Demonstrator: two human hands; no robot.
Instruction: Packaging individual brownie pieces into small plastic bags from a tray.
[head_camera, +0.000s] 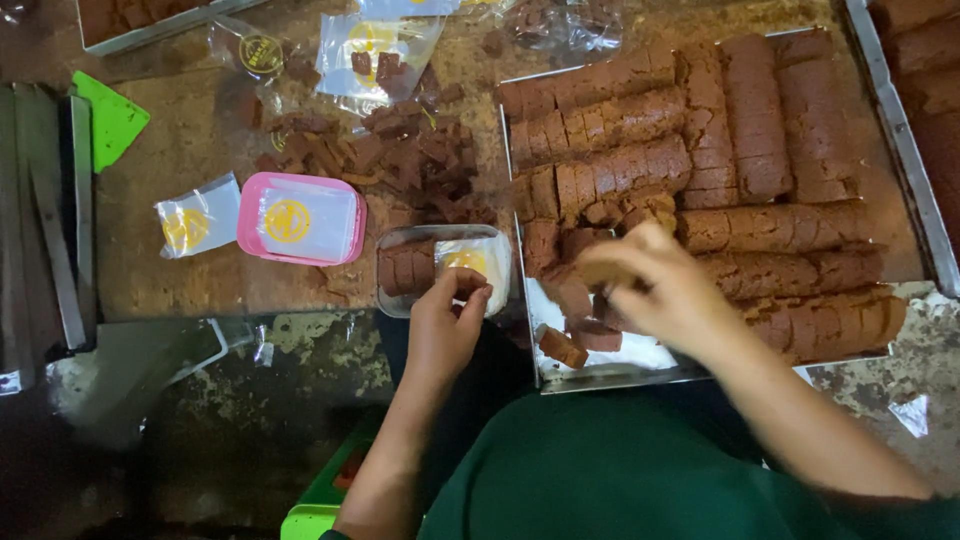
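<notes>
My left hand (445, 322) rests at the near edge of a small clear plastic tray (395, 300), fingers pinched on a brown cake slice (468, 280) beside a clear packet with a yellow round label (470, 260). More slices (405, 266) sit inside that tray. My right hand (655, 285) reaches over a large metal baking tray (620, 375) and closes on brown cake slices (600, 272). Long rows of sliced brown cake (700, 150) fill that metal tray, with loose slices (565, 345) near its front corner.
A pink-rimmed container (300, 220) of labelled packets lies left of the small tray. Cake scraps (400, 155) pile behind it. Loose packets (195, 222), a green scraper (110, 120), further trays at the back and right (930, 90), and a green stool (320, 500) are around.
</notes>
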